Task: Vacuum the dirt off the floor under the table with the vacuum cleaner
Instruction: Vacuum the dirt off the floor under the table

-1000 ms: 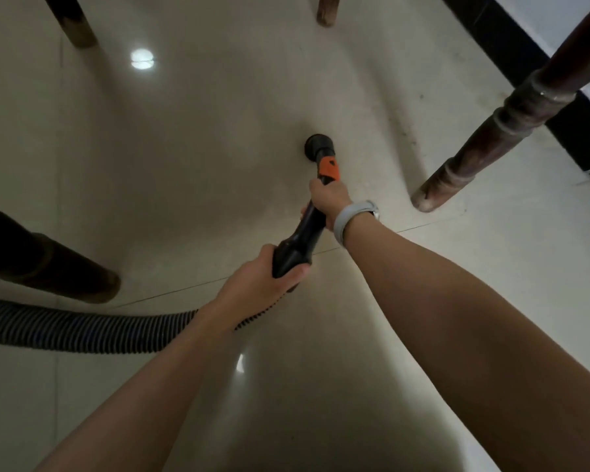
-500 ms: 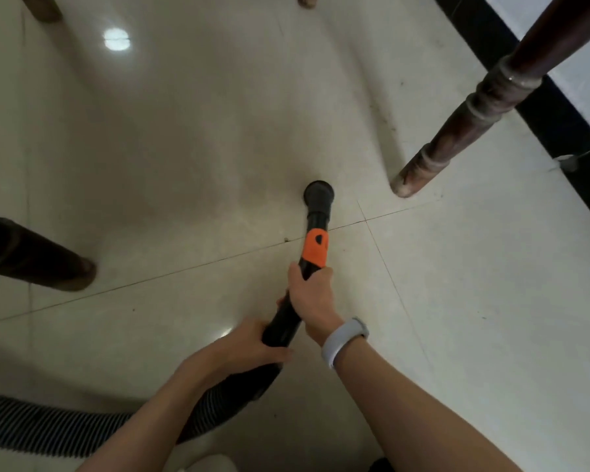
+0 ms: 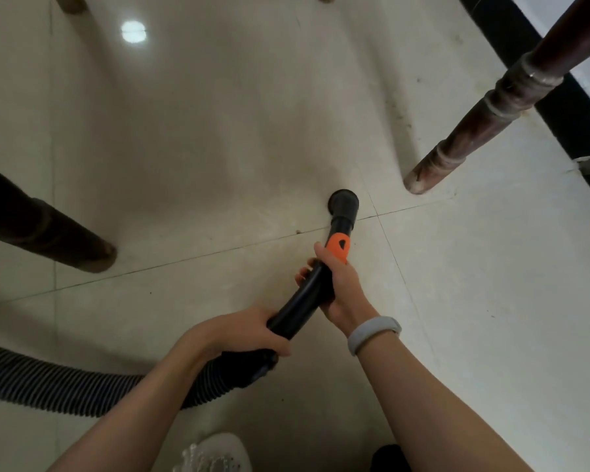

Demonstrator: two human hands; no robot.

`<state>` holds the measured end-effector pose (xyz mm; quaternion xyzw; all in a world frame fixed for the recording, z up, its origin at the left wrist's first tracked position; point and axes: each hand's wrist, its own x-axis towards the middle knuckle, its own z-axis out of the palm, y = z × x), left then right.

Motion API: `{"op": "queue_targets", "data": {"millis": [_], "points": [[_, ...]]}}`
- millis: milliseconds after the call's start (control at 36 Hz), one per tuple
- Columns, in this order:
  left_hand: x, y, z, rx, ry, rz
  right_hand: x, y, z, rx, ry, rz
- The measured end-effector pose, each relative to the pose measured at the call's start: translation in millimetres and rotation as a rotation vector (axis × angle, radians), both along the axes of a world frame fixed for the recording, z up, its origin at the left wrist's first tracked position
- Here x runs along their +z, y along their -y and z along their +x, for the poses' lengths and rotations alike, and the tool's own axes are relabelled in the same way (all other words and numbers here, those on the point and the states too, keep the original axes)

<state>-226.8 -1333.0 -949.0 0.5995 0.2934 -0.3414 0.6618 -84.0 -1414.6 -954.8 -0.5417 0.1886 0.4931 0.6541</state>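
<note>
- Glossy cream floor tiles with thin grout lines.
- Right hand grips the smooth black vacuum wand just behind its orange collar.
- Left hand clasps the wand's rear, by the ribbed hose.
- Round nozzle meets the floor near a turned wooden table leg.

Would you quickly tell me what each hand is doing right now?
Left hand: grips the black vacuum wand at its rear, by the ribbed hose.
Right hand: grips the wand just behind the orange collar.
</note>
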Motion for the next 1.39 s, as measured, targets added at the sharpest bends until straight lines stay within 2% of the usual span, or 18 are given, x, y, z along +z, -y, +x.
{"op": "queue_targets", "data": {"millis": [56,111,194,278,417,556,611,694,889,1000,1083,1278,1389], "points": [[-2.1,-0.4,-13.8,-0.001,-0.024,-0.034,1.0,-2.0,4.2,-0.071,-0.098,0.032],[-4.5,0.5,-26.9,-0.028,-0.030,-0.014,-1.7,-8.9,6.0,-0.129,-0.126,-0.019],[-5.3,1.9,-39.7,-0.008,0.012,0.079,-7.7,-21.2,-1.2,-0.100,-0.016,-0.182],[-1.6,0.6,-45.4,0.064,0.041,0.145,-7.4,-32.1,-20.3,-0.060,0.036,-0.213],[-1.1,-3.7,-67.1,0.233,-0.042,0.274,-8.9,-48.5,-68.1,0.178,0.058,-0.248],[-8.6,-5.6,-111.3,0.405,-0.114,0.442,-16.3,-66.4,-102.2,0.475,-0.018,-0.187],[-8.7,-6.2,-126.7,0.461,-0.128,0.487,-18.9,-68.7,-109.6,0.615,0.063,-0.179],[-7.1,-9.8,-146.0,0.547,-0.143,0.560,-26.4,-61.0,-112.5,0.803,0.318,-0.231],[-3.3,-18.1,-177.7,0.635,-0.123,0.779,-47.0,-22.0,-86.6,1.151,0.928,-0.558],[0.9,-15.3,-182.5,0.695,-0.109,0.748,-60.9,-3.9,-79.6,1.249,1.024,-0.670],[6.3,-9.2,-183.2,0.726,-0.069,0.687,-59.8,5.3,-77.1,1.345,1.004,-0.726],[17.6,13.0,-194.6,0.590,-0.020,0.439,-65.8,17.9,-76.0,1.469,1.068,-0.724],[17.5,14.8,-193.4,0.608,-0.019,0.499,-64.8,17.4,-71.1,1.480,1.044,-0.703]]}}
